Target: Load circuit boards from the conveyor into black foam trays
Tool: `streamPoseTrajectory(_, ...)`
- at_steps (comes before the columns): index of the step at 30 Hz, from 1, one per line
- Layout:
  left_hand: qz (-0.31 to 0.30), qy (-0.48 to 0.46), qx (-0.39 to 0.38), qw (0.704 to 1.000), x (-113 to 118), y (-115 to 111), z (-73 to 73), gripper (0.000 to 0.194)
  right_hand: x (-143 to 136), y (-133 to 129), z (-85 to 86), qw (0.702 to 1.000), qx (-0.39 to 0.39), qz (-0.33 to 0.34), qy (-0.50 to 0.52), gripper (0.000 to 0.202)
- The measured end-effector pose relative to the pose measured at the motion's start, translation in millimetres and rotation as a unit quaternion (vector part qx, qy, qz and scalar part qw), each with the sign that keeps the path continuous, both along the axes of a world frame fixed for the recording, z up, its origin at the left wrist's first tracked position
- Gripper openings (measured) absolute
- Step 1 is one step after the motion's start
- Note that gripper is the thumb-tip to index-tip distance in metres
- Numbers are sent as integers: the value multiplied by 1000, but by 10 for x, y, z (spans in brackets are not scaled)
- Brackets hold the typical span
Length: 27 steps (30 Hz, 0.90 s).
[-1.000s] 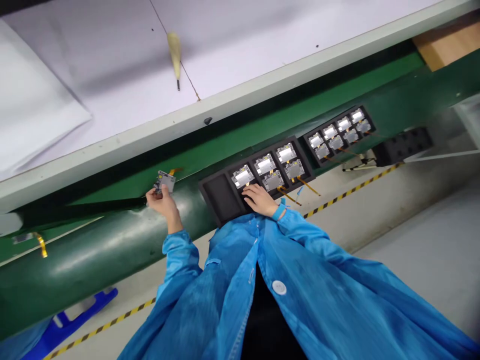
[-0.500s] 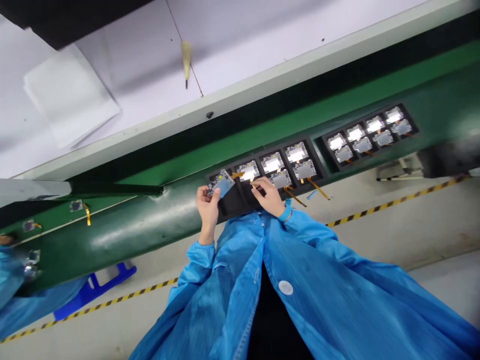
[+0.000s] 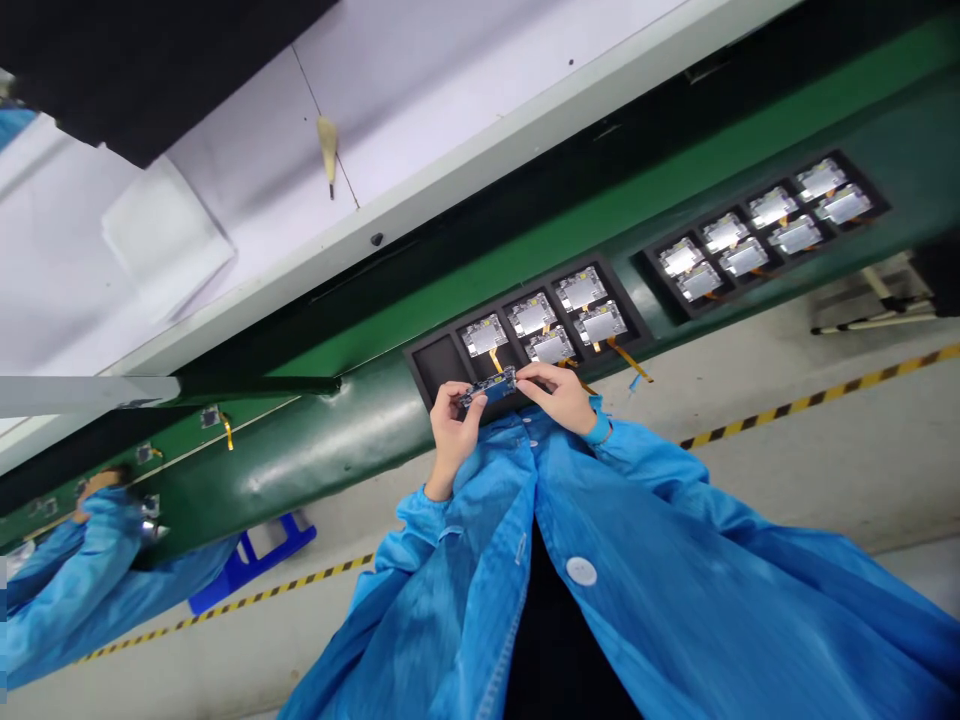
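Note:
A small circuit board (image 3: 491, 386) is held tilted over the near-left part of a black tray (image 3: 433, 362). My left hand (image 3: 454, 432) grips its left end between thumb and fingers. At the right end, my right hand (image 3: 561, 396) pinches the board's edge with closed fingertips. Just beyond, another circuit board (image 3: 484, 335) lies in the tray with an orange ribbon cable (image 3: 495, 360) running toward me. More boards with metal shields, such as the circuit board (image 3: 581, 288), sit in the compartments to the right.
A second black tray (image 3: 667, 300) of boards stands to the right on the green bench (image 3: 360, 425). On the white shelf (image 3: 450, 90) lie a pale-handled tool (image 3: 328, 150) and white sheets (image 3: 169, 235). A co-worker's blue sleeve (image 3: 97, 550) and a blue stool (image 3: 255, 560) are at left.
The circuit board has come down and right, turning more edge-on. My right hand has moved from the ribbon cable area to the board's right end. The camera view has shifted.

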<state>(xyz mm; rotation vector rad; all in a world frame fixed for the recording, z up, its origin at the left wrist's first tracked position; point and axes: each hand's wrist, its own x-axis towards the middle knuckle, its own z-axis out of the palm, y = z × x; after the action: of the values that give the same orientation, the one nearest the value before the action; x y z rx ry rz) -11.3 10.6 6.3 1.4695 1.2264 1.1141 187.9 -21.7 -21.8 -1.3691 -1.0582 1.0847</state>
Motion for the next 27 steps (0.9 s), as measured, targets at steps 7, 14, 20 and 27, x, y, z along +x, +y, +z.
streamPoseTrajectory(7,18,10,-17,1000,117,-56,-45,42,83,-9,-25,1000,-4,23,5,39)
streamPoseTrajectory(14,-34,-31,-125,991,180,-136,-146,52,100,44,-134,997,-37,36,54,43)
streamPoseTrajectory(20,12,-65,-198,978,264,-177,-437,56,96,150,-434,993,-70,55,80,39)
streamPoseTrajectory(27,106,-76,-283,950,422,66,-707,50,332,100,-590,993,-84,39,68,44)
